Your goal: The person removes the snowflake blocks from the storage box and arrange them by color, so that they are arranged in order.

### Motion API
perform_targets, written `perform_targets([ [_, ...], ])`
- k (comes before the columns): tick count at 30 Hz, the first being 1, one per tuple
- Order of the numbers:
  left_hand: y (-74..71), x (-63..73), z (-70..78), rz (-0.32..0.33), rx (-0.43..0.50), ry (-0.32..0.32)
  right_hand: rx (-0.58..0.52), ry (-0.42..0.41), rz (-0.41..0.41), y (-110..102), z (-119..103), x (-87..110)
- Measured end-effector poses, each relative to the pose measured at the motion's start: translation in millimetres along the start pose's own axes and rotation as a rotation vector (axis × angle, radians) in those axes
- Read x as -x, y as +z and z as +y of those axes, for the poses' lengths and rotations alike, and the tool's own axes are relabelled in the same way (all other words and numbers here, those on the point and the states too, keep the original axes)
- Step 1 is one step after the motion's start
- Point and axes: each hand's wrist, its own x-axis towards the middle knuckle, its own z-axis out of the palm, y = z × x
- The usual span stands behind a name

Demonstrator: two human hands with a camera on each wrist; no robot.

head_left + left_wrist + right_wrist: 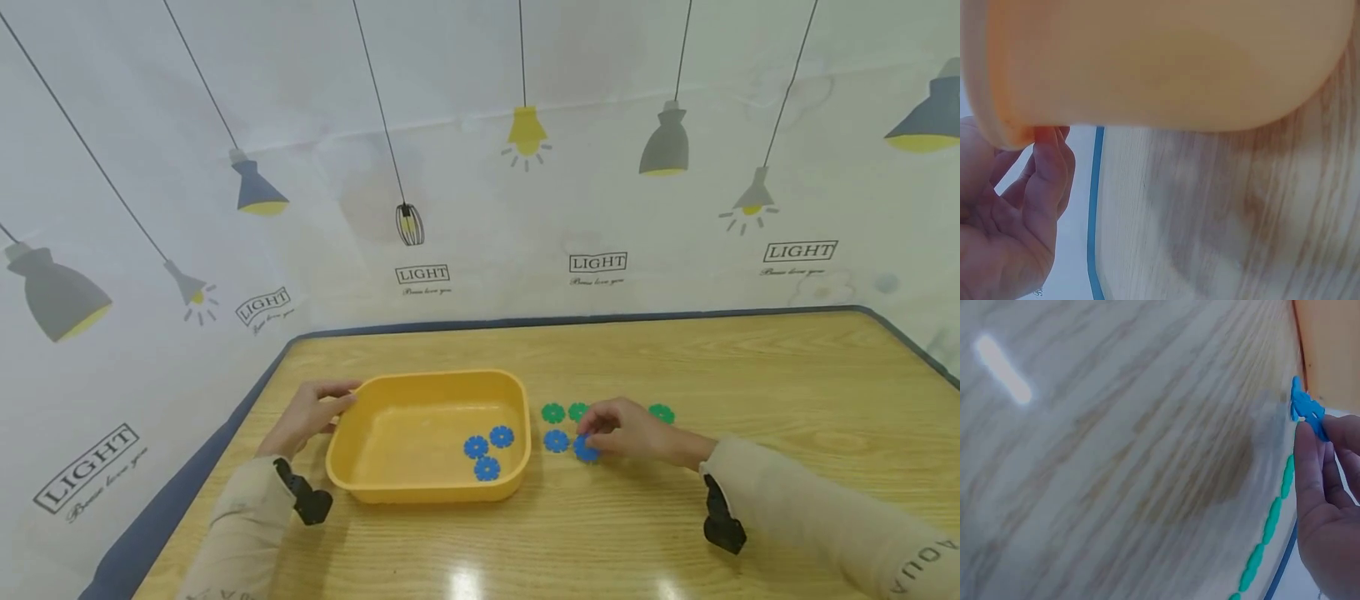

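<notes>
A yellow plastic basin (420, 492) sits on the table, with three blue flower-shaped discs (487, 468) inside near its right end. My left hand (311, 412) grips the basin's left rim; in the left wrist view its fingers (1047, 165) curl up under the rim lip. To the right of the basin, my right hand (633, 432) pinches a blue disc (586, 452) between thumb and fingertips. Just left of that hand lies another blue disc (556, 441), flat on the wood. In the right wrist view the pinched blue disc (1313, 415) is tilted.
Behind the right hand runs a row of green flower-shaped discs (552, 413), partly hidden by it; one green disc (662, 413) shows past the wrist. The wooden table (585, 533) has a dark edge and meets a white backdrop (480, 192) printed with lamps.
</notes>
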Motion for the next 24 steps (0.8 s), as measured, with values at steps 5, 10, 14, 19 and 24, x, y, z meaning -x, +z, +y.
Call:
perform_targets([
  [5, -0.3, 0.1, 0.3, -0.002, 0.000, 0.007, 0.036, 0.004, 0.074, -1, 10, -2.0],
  [10, 0.4, -0.8, -1.1, 0.002, 0.001, 0.013, 0.126, -0.004, 0.117, -1, 17, -5.7],
  [14, 0.3, -1.5, -1.5, -0.004, -0.001, 0.012, 0.201, -0.005, 0.148, 1, 21, -7.7],
  [19, -0.3, -1.4, -1.3, -0.002, -0.001, 0.015, 0.226, -0.011, 0.164, 4, 21, -8.6],
  [24, -0.4, -1.2, -1.8, 0.001, 0.000, 0.026, 0.233, -0.014, 0.175, 5, 18, -8.8],
])
